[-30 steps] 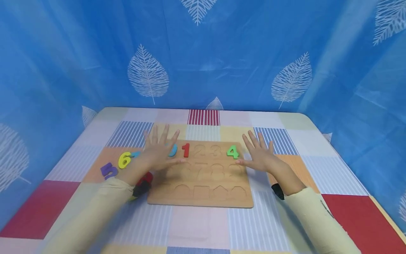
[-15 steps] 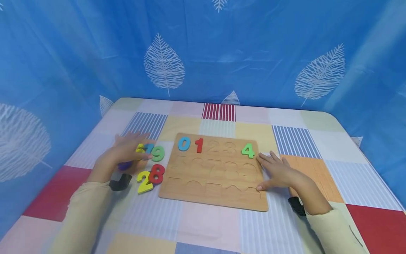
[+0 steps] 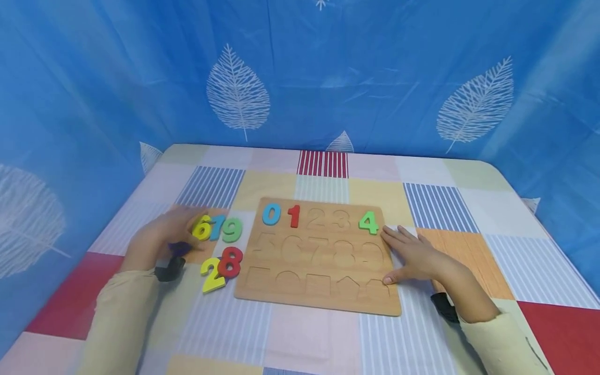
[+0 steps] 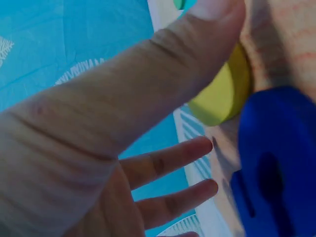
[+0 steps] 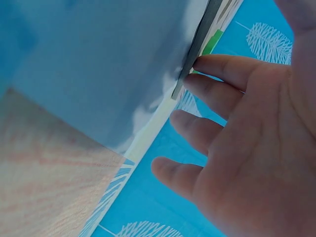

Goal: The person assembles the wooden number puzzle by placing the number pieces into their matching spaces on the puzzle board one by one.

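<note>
My left hand (image 3: 157, 232) is at the left pile, its thumb and fingers spread about the yellow number 6 (image 3: 196, 229). The left wrist view shows the thumb in front of the yellow piece (image 4: 222, 96), with two fingers extended and apart; the index finger is hidden. Beneath the hand lies the purple number 5 (image 3: 180, 249), partly covered. My right hand (image 3: 417, 258) rests at the right edge of the wooden puzzle board (image 3: 300, 265), fingers extended, thumb on its lower right corner. A blue 0 (image 3: 265, 214), red 1 (image 3: 294, 216) and green 4 (image 3: 369, 224) sit in the top row.
Beside the 6 lie a blue 7 (image 3: 216, 227) and a green 9 (image 3: 239, 229). Nearer, a red 8 (image 3: 230, 262) overlaps a yellow 2 (image 3: 213, 283), with something purple beneath. A patchwork cloth (image 3: 309, 333) covers the table; a blue curtain (image 3: 351, 94) hangs behind.
My left hand has moved left from over the board and down to the loose numbers. My right hand has come to the board's right edge. The head view has shifted.
</note>
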Available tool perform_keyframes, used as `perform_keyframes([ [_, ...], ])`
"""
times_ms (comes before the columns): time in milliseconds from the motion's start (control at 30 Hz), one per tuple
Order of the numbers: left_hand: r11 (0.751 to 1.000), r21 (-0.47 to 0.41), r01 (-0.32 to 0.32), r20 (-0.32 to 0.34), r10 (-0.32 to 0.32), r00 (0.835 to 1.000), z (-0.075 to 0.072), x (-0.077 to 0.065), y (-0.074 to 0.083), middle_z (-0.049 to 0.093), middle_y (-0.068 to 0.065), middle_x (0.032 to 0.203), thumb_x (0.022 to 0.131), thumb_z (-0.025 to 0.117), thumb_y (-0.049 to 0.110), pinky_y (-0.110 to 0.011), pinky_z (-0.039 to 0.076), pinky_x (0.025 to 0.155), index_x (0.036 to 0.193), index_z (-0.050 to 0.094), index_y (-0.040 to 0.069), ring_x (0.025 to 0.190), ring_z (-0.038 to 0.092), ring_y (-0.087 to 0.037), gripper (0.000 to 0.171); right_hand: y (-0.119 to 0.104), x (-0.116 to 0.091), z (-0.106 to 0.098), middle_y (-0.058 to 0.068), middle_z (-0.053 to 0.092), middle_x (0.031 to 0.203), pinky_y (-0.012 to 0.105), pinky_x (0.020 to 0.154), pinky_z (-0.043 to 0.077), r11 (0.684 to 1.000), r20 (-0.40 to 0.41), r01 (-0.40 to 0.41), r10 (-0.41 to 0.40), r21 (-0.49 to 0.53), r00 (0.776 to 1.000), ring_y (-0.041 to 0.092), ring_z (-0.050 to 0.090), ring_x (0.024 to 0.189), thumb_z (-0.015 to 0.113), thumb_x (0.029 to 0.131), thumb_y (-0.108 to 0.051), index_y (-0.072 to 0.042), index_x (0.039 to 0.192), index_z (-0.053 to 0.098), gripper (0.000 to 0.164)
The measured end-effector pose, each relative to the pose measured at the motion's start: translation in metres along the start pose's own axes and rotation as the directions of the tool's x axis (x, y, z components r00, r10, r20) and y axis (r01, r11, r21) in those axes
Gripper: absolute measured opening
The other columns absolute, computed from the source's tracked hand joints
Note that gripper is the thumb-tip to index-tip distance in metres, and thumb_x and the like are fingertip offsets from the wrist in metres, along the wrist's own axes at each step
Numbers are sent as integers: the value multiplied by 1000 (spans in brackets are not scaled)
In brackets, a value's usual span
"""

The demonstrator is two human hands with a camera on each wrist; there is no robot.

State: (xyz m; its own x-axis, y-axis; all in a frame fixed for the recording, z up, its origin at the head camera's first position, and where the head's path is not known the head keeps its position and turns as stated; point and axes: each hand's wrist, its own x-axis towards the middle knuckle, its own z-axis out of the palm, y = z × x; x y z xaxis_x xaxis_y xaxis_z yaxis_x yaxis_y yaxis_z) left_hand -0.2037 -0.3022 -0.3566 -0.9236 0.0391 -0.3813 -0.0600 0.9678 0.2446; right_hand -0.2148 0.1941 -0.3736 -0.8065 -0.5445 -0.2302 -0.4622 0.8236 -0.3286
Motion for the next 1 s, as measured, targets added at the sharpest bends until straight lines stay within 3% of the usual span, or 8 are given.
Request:
perform_keyframes([
  [133,998,-45,49,-24,-50,998,-1,-3,1,39,-23,128,66,80,31,-40,54,71,136,41,12,111,34,-41,83,1,1,0,21,19,149,70,101,5,1000,-5,8,-8,-4,1000,48,11,134,67,61,-63,2,141,25,111],
  [333,995,-64,73,2,-73,997,-3,-7,1,32,-24,137,72,76,29,-52,49,82,139,37,12,119,28,-44,80,2,3,1,21,20,148,70,100,4,1000,-15,6,-6,-15,1000,49,12,133,68,59,-63,2,141,27,112],
  [567,987,-116,112,-6,-114,993,-4,-4,2,40,-22,128,74,74,30,-51,49,83,140,35,11,112,39,-42,79,1,2,1,20,20,149,70,101,3,1000,-10,1,-1,-11,1000,48,12,134,68,60,-63,1,141,27,111],
  [800,999,-34,24,-76,-26,997,-6,-5,14,39,-24,130,75,72,36,-58,44,85,141,34,11,115,38,-44,81,2,0,2,21,20,149,71,100,5,1000,-5,-5,5,-15,1000,49,13,133,68,60,-62,1,141,27,111],
  [1000,997,59,-52,-153,60,986,-12,-23,50,47,-15,120,73,73,39,-52,46,80,140,37,16,108,45,-34,79,2,3,2,20,19,149,70,100,3,1000,3,-7,7,-3,1000,48,12,134,68,61,-62,1,141,26,111],
])
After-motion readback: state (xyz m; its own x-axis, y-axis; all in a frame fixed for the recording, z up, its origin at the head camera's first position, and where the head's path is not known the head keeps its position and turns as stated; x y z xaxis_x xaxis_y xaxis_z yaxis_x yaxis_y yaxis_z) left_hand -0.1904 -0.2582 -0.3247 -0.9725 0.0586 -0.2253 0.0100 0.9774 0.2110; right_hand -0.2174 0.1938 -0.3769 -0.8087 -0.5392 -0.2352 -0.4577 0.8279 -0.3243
